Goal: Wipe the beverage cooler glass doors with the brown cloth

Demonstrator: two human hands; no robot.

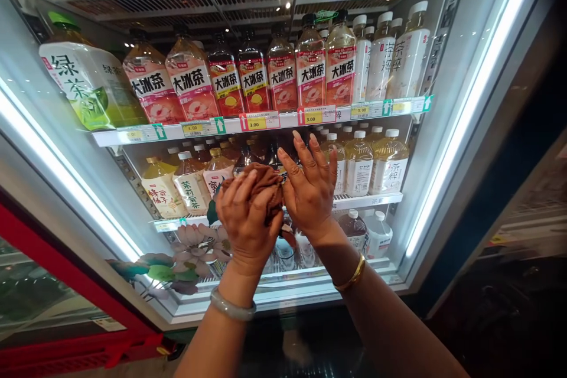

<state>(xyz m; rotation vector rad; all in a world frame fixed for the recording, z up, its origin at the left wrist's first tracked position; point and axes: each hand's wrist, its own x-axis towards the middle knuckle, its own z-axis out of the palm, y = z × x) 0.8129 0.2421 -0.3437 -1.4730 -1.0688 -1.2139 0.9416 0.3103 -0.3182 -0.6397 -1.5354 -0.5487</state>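
A crumpled brown cloth is bunched in my left hand, whose fingers curl around it. Just to its right, my right hand is raised with the fingers stretched out and apart, palm facing away from me. Its thumb side comes close to the cloth; whether they touch I cannot tell. Both hands are in front of a lit drinks cooler, hiding part of its middle shelf. A pale bangle circles my left wrist and a gold-coloured bracelet my right.
Bottled drinks stand in rows on the cooler's shelves, with price tags along the edges. A flower picture shows at lower left. Light strips run down both sides, and a red-framed unit adjoins at left.
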